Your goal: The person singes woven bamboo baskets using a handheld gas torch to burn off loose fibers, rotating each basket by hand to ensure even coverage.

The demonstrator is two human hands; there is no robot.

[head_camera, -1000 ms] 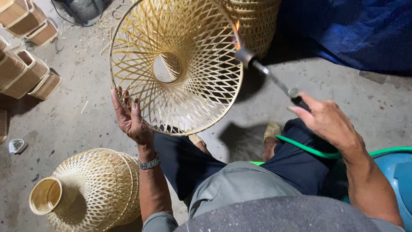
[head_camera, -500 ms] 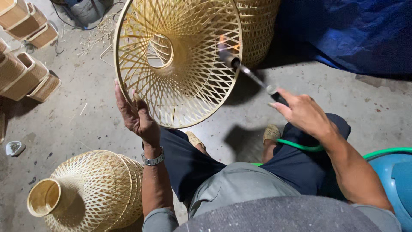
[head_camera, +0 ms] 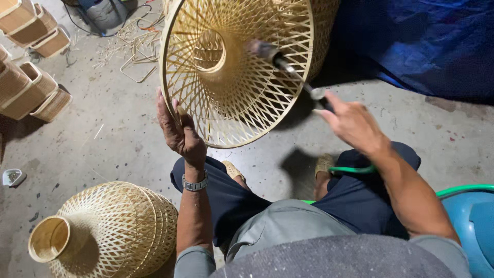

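My left hand grips the lower left rim of a woven bamboo lampshade, held up with its open inside facing me. My right hand holds the handle of a gas torch whose metal nozzle reaches inside the shade near its narrow neck. No flame shows at the nozzle. A green hose runs from the torch across my lap. A metal watch sits on my left wrist.
A second woven bamboo lampshade lies on the concrete floor at lower left. Several stacked woven boxes stand at the upper left. A blue tarp covers the upper right, and a blue tub sits at right. Bamboo scraps and wire frames litter the floor behind.
The shade has been turned and lifted, the torch nozzle moved from its right rim into the inside, and the flame seen earlier no longer shows.
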